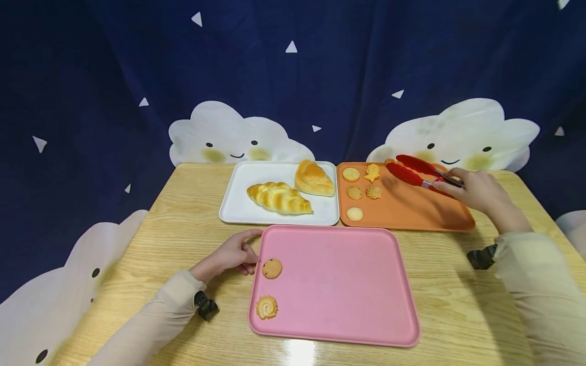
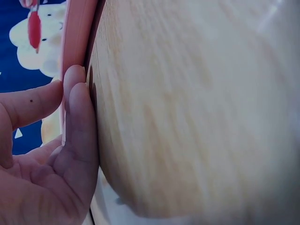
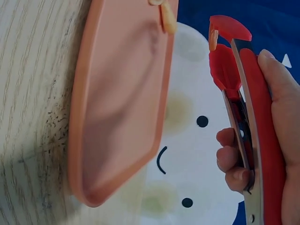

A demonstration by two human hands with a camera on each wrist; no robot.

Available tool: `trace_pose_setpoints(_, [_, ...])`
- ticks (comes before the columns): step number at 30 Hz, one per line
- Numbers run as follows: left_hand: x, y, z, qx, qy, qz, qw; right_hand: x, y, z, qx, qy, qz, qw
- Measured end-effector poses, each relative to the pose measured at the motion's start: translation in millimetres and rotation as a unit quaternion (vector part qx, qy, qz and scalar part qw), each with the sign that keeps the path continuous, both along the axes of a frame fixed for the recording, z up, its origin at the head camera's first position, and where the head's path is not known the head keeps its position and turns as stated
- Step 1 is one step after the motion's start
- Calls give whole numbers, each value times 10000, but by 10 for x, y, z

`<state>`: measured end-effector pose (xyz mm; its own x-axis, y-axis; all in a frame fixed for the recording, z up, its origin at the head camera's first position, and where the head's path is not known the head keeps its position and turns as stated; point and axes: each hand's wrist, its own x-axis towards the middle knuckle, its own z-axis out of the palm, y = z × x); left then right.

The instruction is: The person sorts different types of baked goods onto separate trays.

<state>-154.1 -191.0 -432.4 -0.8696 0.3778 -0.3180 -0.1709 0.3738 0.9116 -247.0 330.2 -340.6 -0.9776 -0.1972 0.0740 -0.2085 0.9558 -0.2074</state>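
My right hand [image 1: 480, 190] grips red-tipped tongs [image 1: 407, 174] above the orange tray [image 1: 426, 218]. Between the tong tips sits a small cookie [image 3: 213, 40], seen edge-on in the right wrist view. Along the left rim of the pink tray [image 1: 339, 284], my left hand [image 1: 235, 253] rests with loosely bent fingers, its fingertips [image 2: 75, 77] right at the rim. Two cookies lie on the pink tray's left side: a round speckled cookie [image 1: 272, 268] and, nearer, a ruffled-edge cookie [image 1: 267, 307].
Several cookies lie on the orange tray's left part, among them a fish-shaped cookie [image 1: 372, 173] and a plain round cookie [image 1: 354, 213]. The white tray [image 1: 235, 203] beside it bears a braided bread [image 1: 279, 198] and a wedge-shaped bread [image 1: 314, 179]. All trays stand on a wooden table [image 1: 183, 223].
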Motion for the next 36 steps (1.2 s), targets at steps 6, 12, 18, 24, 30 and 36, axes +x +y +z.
trace_pose_setpoints(6, [-3, -2, -1, -39, -15, 31, 10000, -84, 39, -115, -17, -81, -7, 10000])
trace_pose_setpoints(12, [-5, 5, 2, -76, -11, 36, 10000, -159, 29, -255, 4, -99, -110, 9999])
trace_pose_setpoints(18, [-7, 10, 13, -86, -11, 25, 10000, -225, -39, -347, -17, -218, -232, 9995])
trace_pose_setpoints(24, [1, 20, 31, -97, -10, 82, 9999, -282, -69, -408, -36, -323, -385, 9987])
trace_pose_setpoints(30, [-3, 22, 33, -126, -4, 79, 9999, -307, -71, -460, -133, -477, -484, 9976])
trace_pose_setpoints(36, [2, 18, 22, -124, -18, 42, 9999, -329, -72, -521, -162, -516, -455, 9975])
